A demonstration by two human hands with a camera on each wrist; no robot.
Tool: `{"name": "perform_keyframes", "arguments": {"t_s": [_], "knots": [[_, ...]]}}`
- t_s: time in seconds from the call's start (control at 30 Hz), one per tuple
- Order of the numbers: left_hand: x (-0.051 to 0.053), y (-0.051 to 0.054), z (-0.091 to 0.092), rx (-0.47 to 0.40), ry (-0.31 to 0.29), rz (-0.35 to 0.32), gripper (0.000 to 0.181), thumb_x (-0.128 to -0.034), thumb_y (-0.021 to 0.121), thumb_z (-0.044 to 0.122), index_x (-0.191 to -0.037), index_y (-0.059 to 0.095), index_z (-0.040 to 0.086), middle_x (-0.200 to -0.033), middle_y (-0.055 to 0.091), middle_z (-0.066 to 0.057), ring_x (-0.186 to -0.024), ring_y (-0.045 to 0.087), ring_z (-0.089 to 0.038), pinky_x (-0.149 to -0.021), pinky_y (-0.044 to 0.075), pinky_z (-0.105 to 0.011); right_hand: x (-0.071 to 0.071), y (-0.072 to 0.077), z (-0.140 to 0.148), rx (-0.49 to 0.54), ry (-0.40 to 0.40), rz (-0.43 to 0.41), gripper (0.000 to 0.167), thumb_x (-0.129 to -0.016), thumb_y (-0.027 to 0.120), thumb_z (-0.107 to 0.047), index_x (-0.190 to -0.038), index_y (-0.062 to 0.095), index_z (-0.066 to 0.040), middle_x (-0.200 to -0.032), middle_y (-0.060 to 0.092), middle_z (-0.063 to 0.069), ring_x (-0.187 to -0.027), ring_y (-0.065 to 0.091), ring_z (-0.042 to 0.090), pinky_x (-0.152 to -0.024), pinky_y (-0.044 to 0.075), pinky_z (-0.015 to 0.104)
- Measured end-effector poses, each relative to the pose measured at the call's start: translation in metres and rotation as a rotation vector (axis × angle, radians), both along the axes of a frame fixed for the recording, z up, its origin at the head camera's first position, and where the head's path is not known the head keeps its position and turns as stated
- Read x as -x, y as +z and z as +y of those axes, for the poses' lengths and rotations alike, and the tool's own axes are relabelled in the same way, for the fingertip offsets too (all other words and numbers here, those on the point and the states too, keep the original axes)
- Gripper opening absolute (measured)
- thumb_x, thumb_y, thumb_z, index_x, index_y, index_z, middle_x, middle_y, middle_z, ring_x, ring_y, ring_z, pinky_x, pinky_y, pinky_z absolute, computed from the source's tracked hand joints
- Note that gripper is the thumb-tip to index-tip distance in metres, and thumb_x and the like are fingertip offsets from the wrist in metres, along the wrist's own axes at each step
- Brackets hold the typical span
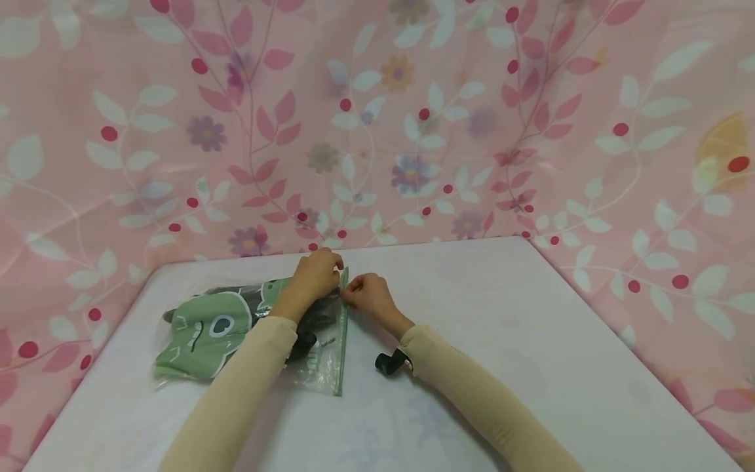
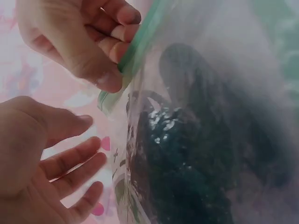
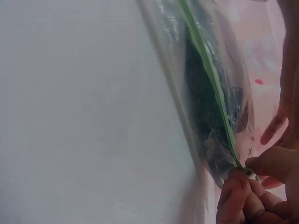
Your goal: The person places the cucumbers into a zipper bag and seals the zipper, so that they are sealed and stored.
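Note:
A clear zip bag (image 1: 318, 377) lies on the table, its green zip edge (image 1: 341, 354) facing right. Inside shows green fabric with a cartoon face (image 1: 203, 334) and something dark (image 3: 201, 88). My right hand (image 1: 374, 298) pinches the zip edge near its far end, with thumb and fingers meeting there in the right wrist view. Over the bag's far corner is my left hand (image 1: 315, 275). In the left wrist view, the left hand (image 2: 46, 158) has its fingers spread and loosely bent beside the bag, with nothing between them. The right hand (image 2: 77, 42) grips the green strip above it.
A white-covered table (image 1: 501, 314) extends to the right of the bag. Behind it hangs a pink floral curtain (image 1: 377, 131). Black devices sit at both wrists, the right one (image 1: 389, 362) hanging low over the table.

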State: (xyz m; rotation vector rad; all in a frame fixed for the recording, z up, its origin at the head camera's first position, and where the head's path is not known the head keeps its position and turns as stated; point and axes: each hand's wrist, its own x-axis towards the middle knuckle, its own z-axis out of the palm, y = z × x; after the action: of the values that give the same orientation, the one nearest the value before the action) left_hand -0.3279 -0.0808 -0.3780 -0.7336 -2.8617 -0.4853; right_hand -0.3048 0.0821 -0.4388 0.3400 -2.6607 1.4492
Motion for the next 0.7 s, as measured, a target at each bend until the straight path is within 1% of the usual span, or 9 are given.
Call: {"name": "perform_keyframes", "arguments": {"t_s": [0.1,0.17,0.23,0.3,0.37,0.43,0.53,0.6,0.7], "knots": [[-0.0020,0.0013,0.0000,0.029,-0.013,-0.016,0.032,-0.0910,0.063,0.001,-0.120,0.074,0.004,-0.116,0.066,-0.018,-0.097,0.063,-0.037,-0.086,0.049,-0.061,-0.0030,-0.0017,-0.0009,-0.027,0.001,0.045,0.013,-0.089,0.076,-0.010,-0.076,0.074,-0.008,-0.062,0.066,-0.006,-0.054,0.060,0.008,-0.051,0.045,0.023],[-0.0019,0.0007,-0.0014,0.043,-0.051,-0.039,0.036,-0.0910,0.062,-0.002,-0.124,0.074,0.007,-0.120,0.063,-0.017,-0.092,0.061,-0.035,-0.081,0.051,-0.055,-0.0040,-0.0024,-0.0016,-0.037,-0.003,0.059,0.013,-0.088,0.077,-0.010,-0.076,0.074,-0.008,-0.061,0.065,-0.007,-0.053,0.059,0.007,-0.051,0.044,0.022],[-0.0014,-0.0004,-0.0030,0.079,-0.109,-0.038,0.037,-0.0912,0.062,-0.005,-0.122,0.076,0.011,-0.122,0.062,-0.016,-0.090,0.060,-0.033,-0.076,0.051,-0.051,-0.0045,-0.0033,-0.0021,-0.046,-0.009,0.067,0.014,-0.088,0.077,-0.010,-0.075,0.074,-0.009,-0.061,0.065,-0.007,-0.052,0.058,0.006,-0.051,0.044,0.022],[-0.0003,-0.0017,-0.0041,0.132,-0.160,-0.019,0.034,-0.0921,0.063,-0.006,-0.114,0.078,0.015,-0.119,0.060,-0.013,-0.089,0.059,-0.031,-0.074,0.051,-0.049,-0.0047,-0.0038,-0.0025,-0.049,-0.014,0.072,0.014,-0.088,0.077,-0.010,-0.074,0.074,-0.009,-0.060,0.064,-0.008,-0.052,0.057,0.006,-0.050,0.043,0.021],[0.0006,-0.0029,-0.0042,0.210,-0.191,0.027,0.027,-0.0930,0.067,-0.004,-0.106,0.079,0.017,-0.114,0.060,-0.010,-0.095,0.060,-0.030,-0.079,0.051,-0.050,-0.0049,-0.0043,-0.0027,-0.049,-0.017,0.075,0.015,-0.088,0.078,-0.010,-0.073,0.074,-0.009,-0.059,0.064,-0.008,-0.051,0.056,0.006,-0.050,0.043,0.021],[0.0015,-0.0044,-0.0037,0.299,-0.204,0.066,0.022,-0.0950,0.069,0.001,-0.103,0.078,0.020,-0.112,0.059,-0.009,-0.099,0.060,-0.031,-0.083,0.050,-0.053,-0.0052,-0.0046,-0.0029,-0.052,-0.018,0.076,0.015,-0.087,0.078,-0.010,-0.073,0.074,-0.009,-0.059,0.063,-0.008,-0.051,0.055,0.006,-0.050,0.042,0.021],[0.0019,-0.0065,-0.0018,0.400,-0.223,0.100,0.017,-0.0977,0.070,0.009,-0.105,0.078,0.021,-0.113,0.060,-0.009,-0.104,0.059,-0.032,-0.087,0.049,-0.054,-0.0058,-0.0042,-0.0030,-0.057,-0.017,0.077,0.015,-0.086,0.078,-0.009,-0.072,0.073,-0.009,-0.059,0.063,-0.008,-0.050,0.054,0.005,-0.050,0.042,0.021],[0.0023,-0.0079,-0.0005,0.444,-0.219,0.106,0.017,-0.0992,0.070,0.013,-0.109,0.079,0.023,-0.121,0.061,-0.011,-0.112,0.058,-0.033,-0.092,0.048,-0.056,-0.0064,-0.0033,-0.0029,-0.065,-0.017,0.077,0.015,-0.086,0.078,-0.008,-0.072,0.073,-0.009,-0.058,0.062,-0.008,-0.049,0.053,0.005,-0.049,0.042,0.021],[0.0016,-0.0078,0.0003,0.459,-0.178,0.095,0.021,-0.0991,0.070,0.014,-0.116,0.079,0.024,-0.137,0.058,-0.014,-0.124,0.055,-0.035,-0.100,0.044,-0.060,-0.0065,-0.0013,-0.0028,-0.070,-0.012,0.078,0.015,-0.087,0.077,-0.009,-0.072,0.073,-0.009,-0.058,0.062,-0.008,-0.049,0.053,0.005,-0.049,0.042,0.021]]}}
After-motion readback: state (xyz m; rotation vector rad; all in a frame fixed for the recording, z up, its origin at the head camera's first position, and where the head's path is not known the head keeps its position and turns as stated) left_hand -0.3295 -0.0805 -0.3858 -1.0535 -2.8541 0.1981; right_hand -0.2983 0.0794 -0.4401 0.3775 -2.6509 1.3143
